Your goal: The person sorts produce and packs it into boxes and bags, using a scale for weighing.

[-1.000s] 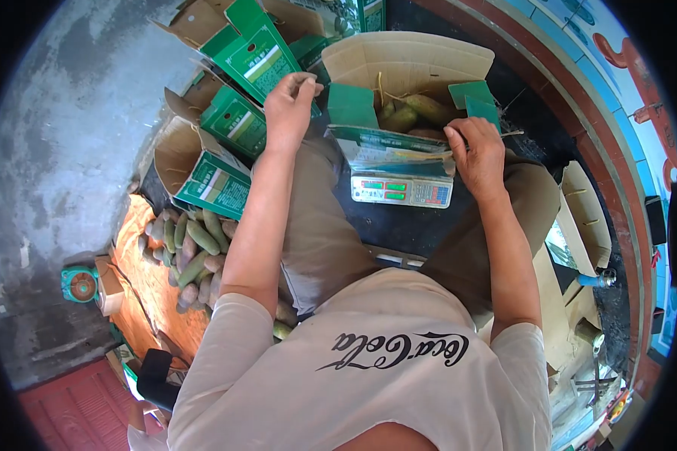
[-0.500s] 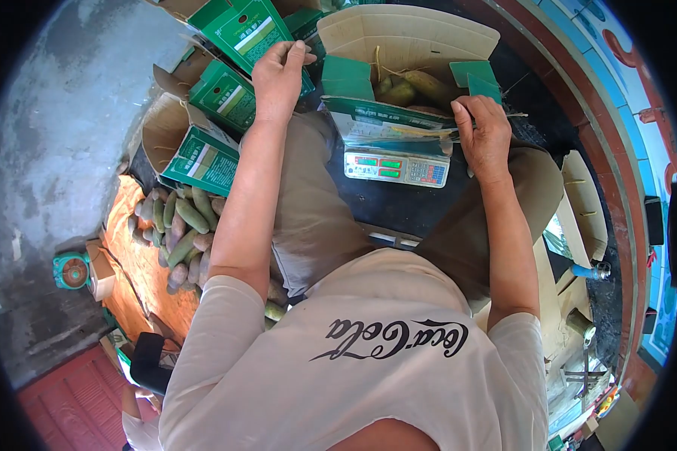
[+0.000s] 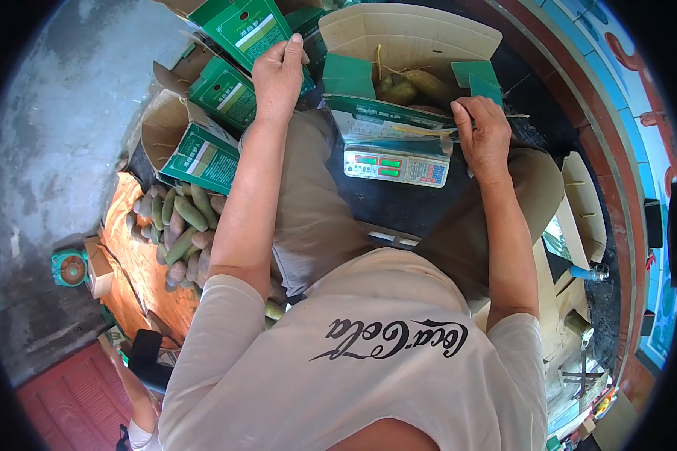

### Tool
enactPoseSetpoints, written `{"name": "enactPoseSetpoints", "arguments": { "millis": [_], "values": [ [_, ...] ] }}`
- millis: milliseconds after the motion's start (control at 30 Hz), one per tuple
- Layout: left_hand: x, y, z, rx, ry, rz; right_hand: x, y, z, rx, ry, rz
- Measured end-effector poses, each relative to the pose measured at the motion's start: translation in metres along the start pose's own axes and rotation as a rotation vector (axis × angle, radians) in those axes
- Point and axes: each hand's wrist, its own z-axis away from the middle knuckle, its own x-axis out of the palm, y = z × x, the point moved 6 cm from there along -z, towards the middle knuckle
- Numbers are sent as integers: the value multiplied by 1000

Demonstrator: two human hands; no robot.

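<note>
My left hand (image 3: 277, 79) is closed, thumb up against the curled fingers, in front of a green printed carton (image 3: 242, 31); what it grips is hidden. My right hand (image 3: 484, 135) is closed over the right front flap of an open green carton (image 3: 357, 111), its fingertips partly hidden. Long greenish, radish-like roots (image 3: 423, 84) lie inside that carton. A thin dry stem (image 3: 414, 131) runs across its front flap toward my right hand. Below the carton, a digital scale (image 3: 396, 167) shows lit green readouts.
More green cartons (image 3: 203, 156) stand at the left. Green and purplish roots (image 3: 192, 214) are piled on an orange sheet (image 3: 128, 289). At the right lie an open carton (image 3: 585, 203) and a blue-ended bottle (image 3: 590, 273). Another person's arm (image 3: 137, 391) shows at lower left.
My left hand has shifted up very slightly; my right hand stays at the carton flap. The other person's arm at lower left now stretches further up.
</note>
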Motion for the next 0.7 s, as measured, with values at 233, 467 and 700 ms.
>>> {"name": "enactPoseSetpoints", "arguments": {
  "millis": [233,467,700],
  "values": [
    [2,2,1,16,26,9,4,0,0,5,-8,7],
    [3,17,8,86,76,0,19,-7,0,-60,-52,92],
    [-1,-2,4,133,162,9,26,-8,-1,-44,-96,238]
  ]
}}
